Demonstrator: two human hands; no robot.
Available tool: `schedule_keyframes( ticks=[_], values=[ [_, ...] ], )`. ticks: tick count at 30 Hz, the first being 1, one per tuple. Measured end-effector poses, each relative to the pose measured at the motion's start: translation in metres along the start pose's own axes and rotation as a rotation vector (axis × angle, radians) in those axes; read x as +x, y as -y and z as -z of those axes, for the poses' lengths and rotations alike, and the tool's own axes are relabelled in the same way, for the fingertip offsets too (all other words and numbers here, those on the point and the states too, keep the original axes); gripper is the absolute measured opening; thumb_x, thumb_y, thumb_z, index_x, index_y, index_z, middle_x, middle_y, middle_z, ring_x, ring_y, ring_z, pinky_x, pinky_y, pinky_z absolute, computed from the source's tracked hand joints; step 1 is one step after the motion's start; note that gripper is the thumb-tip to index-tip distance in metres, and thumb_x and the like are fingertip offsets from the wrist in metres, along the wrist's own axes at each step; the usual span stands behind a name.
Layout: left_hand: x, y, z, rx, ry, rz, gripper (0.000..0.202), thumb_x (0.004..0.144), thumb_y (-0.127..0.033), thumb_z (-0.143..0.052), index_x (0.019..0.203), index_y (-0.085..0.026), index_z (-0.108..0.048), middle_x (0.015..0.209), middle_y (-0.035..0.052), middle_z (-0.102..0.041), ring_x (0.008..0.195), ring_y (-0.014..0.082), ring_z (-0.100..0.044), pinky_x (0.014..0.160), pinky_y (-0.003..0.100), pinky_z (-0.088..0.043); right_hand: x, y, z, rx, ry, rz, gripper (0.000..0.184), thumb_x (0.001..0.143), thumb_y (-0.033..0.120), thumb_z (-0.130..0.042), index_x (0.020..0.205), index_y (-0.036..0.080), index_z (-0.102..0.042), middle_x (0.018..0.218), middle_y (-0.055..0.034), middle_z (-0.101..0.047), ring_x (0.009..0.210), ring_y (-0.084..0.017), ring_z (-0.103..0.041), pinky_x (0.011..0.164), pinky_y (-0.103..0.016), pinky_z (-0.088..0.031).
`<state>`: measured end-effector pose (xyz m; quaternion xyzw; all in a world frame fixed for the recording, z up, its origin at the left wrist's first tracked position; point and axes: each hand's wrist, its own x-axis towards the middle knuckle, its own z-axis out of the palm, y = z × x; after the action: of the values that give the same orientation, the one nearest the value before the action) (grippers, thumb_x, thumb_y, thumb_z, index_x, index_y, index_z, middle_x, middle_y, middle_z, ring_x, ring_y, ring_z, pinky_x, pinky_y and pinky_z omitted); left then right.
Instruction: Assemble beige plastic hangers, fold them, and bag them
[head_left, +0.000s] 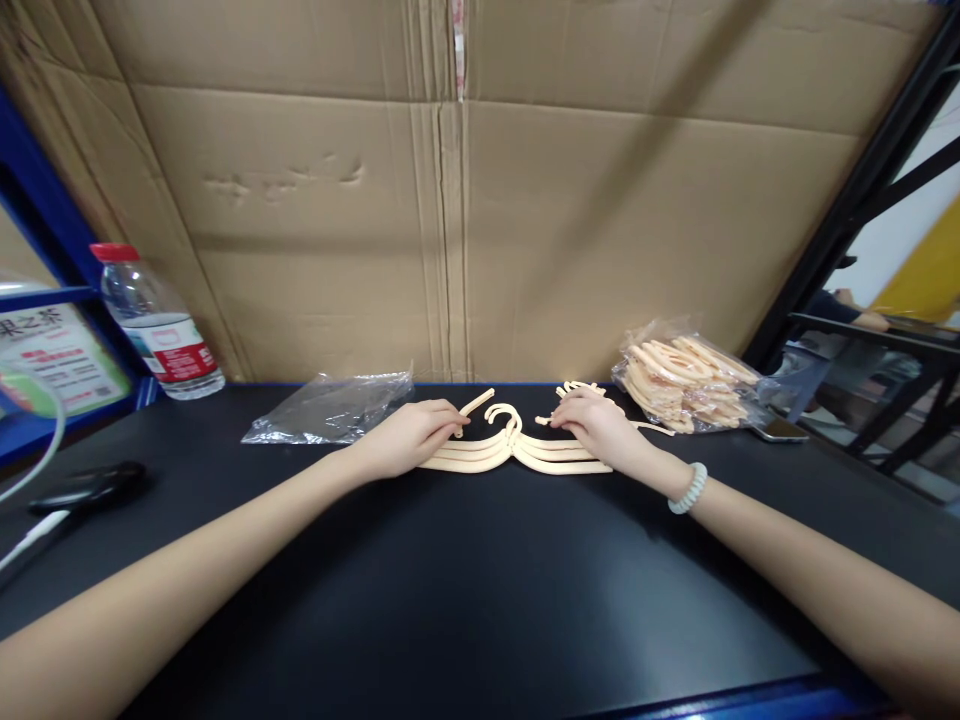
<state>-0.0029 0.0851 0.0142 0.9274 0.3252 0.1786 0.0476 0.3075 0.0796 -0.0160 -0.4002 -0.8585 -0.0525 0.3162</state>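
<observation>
The left hand (411, 437) is curled with its fingertips at a narrow peach bar (476, 401) that slants upward; whether it pinches the bar or only touches it, I cannot tell. The right hand (600, 425) bends palm-down beside some small peach pieces (581, 387), and its fingers hide the contact, so its grip cannot be told either. Between the hands lies a set of nested peach hangers (514, 456), flat on the table, hooks pointing away from the person — the left ends disappear under the left hand, and part of the right side is covered too. How many hangers are stacked is hard to make out. A pale coiled band (688, 488) circles the right wrist. Beyond the right hand sits a clear bag of peach hangers (682, 380), with a phone-like object (780, 431) partly behind it; a flat clear bag (330, 410) lies past the left hand. The black table (480, 600) has a dull sheen and a blue edge. At left stand a red-capped bottle (161, 320) and a blue shelf, cut off by the frame, near a blurred black device (90, 487). Creased cardboard (315, 230) walls the back — at right, past a black metal frame (847, 210), a person shows only in part.
</observation>
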Motion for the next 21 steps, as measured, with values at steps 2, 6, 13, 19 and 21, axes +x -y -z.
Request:
schedule_keyframes(
  ticks=[2,6,13,19,21],
  values=[
    [0.000,0.006,-0.001,-0.003,-0.017,0.012,0.041,0.087,-0.008,-0.034,0.106,-0.018,-0.069,0.099,0.0068,-0.067,0.091,0.0172,-0.064,0.085,0.030,-0.050,0.000,0.004,0.005,-0.004,-0.090,-0.046,0.023,0.085,0.004,-0.052,0.081,0.017,-0.071,0.082,-0.0080,-0.066,0.084,-0.023,-0.061,0.077,-0.039,-0.053],
    [-0.002,0.018,-0.003,-0.014,-0.028,0.030,0.038,0.082,-0.006,-0.039,0.096,-0.018,-0.073,0.095,0.0065,-0.066,0.084,0.0167,-0.064,0.078,0.028,-0.050,-0.001,0.012,0.017,0.003,-0.251,-0.103,0.016,0.090,0.013,-0.052,0.096,0.016,-0.067,0.084,-0.0085,-0.063,0.078,-0.022,-0.060,0.072,-0.037,-0.051],
    [-0.007,0.026,-0.005,-0.070,-0.039,0.018,0.024,0.087,-0.019,-0.047,0.086,-0.019,-0.072,0.095,0.0061,-0.061,0.081,0.0172,-0.062,0.075,0.029,-0.048,-0.004,0.025,0.022,0.109,-0.419,-0.095,0.010,0.090,0.023,-0.057,0.089,0.020,-0.066,0.081,-0.0051,-0.069,0.068,-0.019,-0.059,0.064,-0.033,-0.048],
    [-0.010,0.013,-0.004,-0.167,-0.183,0.051,0.021,0.091,-0.020,-0.042,0.086,-0.019,-0.063,0.108,0.0072,-0.061,0.089,0.0190,-0.061,0.080,0.033,-0.049,-0.003,0.045,0.030,0.117,-0.475,-0.087,0.006,0.088,0.021,-0.059,0.084,0.019,-0.063,0.079,-0.0036,-0.061,0.066,-0.016,-0.054,0.060,-0.029,-0.044],
    [-0.009,0.000,-0.005,-0.233,-0.239,0.062,0.023,0.094,-0.019,-0.036,0.092,-0.019,-0.058,0.112,0.0089,-0.061,0.091,0.0180,-0.063,0.082,0.033,-0.050,-0.004,0.050,0.031,0.143,-0.487,-0.118,0.006,0.088,0.021,-0.059,0.083,0.019,-0.061,0.070,-0.0004,-0.054,0.060,-0.014,-0.050,0.055,-0.027,-0.041]
  ],
)
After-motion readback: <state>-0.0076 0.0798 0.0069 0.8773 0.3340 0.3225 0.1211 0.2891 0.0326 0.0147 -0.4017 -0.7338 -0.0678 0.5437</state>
